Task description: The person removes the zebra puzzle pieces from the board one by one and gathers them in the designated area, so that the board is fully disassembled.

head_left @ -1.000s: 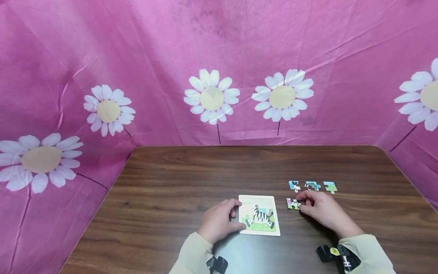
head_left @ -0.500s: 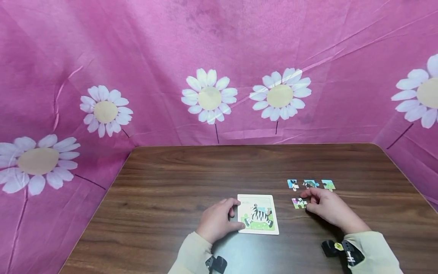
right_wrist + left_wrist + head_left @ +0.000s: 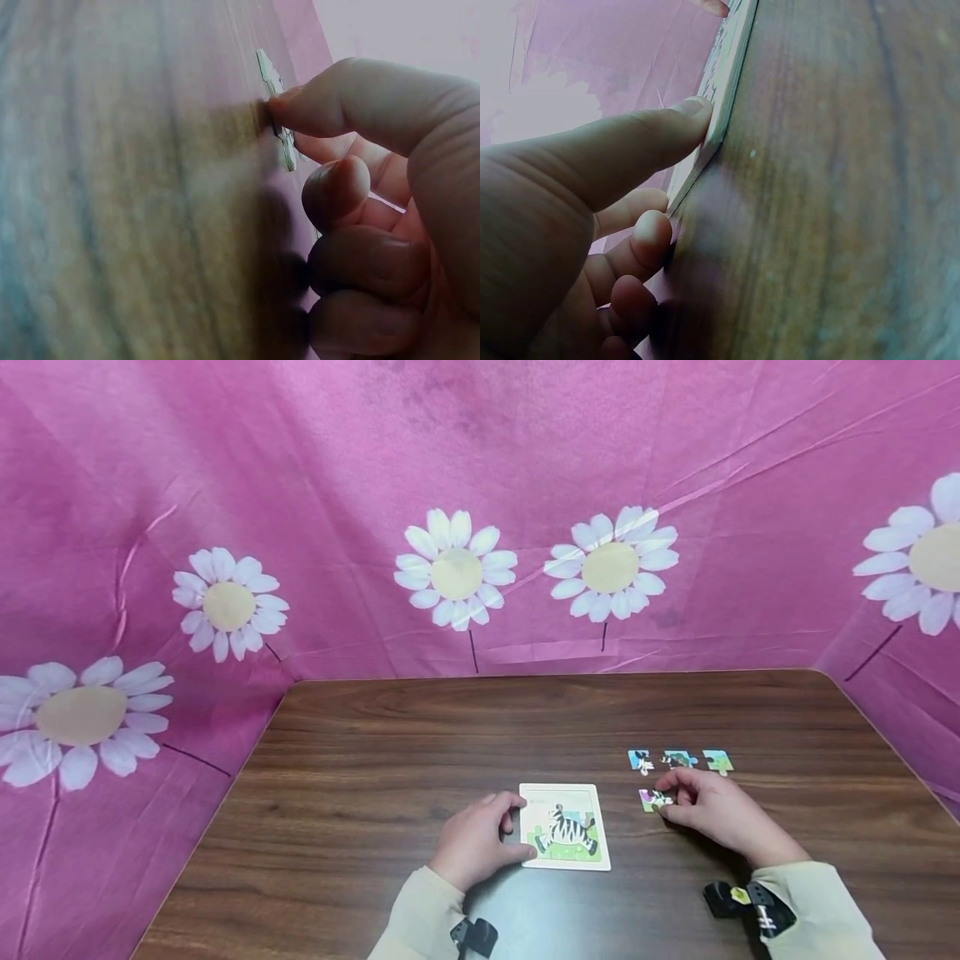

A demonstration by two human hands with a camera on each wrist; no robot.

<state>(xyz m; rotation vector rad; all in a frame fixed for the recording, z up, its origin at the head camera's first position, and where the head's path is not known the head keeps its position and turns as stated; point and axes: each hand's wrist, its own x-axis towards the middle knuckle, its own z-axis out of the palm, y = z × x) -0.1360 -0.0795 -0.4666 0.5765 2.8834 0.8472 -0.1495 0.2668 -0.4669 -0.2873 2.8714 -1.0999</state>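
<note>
Left hand [image 3: 476, 843] is gripping the board [image 3: 603, 835] by its left rim, thumb nr the near corner, index farther up, other fingers curling beside it. Board is lying flat on the bench [image 3: 375, 810], btwn both hands, w/ its zebra pic [image 3: 567, 831] showing: green along the near side, blue behind, bare white toward far & left.

Right hand [image 3: 716, 814] is pinching the held pc [image 3: 649, 802] btwn thumb & index, rest curling in. That pc is sitting right of the board, well apart, showing pink, green, blk & wht; can't tell if it's touching the bench.

3 more are lying in a row just beyond: left pc [image 3: 640, 761] showing blue w/ blk/wht, mid pc [image 3: 678, 760] blue & dark green, right pc [image 3: 717, 762] blue/green.

Pale sleeves [image 3: 813, 906] are covering both forearms, w/ blk wrist cams [image 3: 476, 937] sticking out. Pink cloth [image 3: 322, 485] w/ wht flowers [image 3: 457, 572] is hanging behind the bench.
</note>
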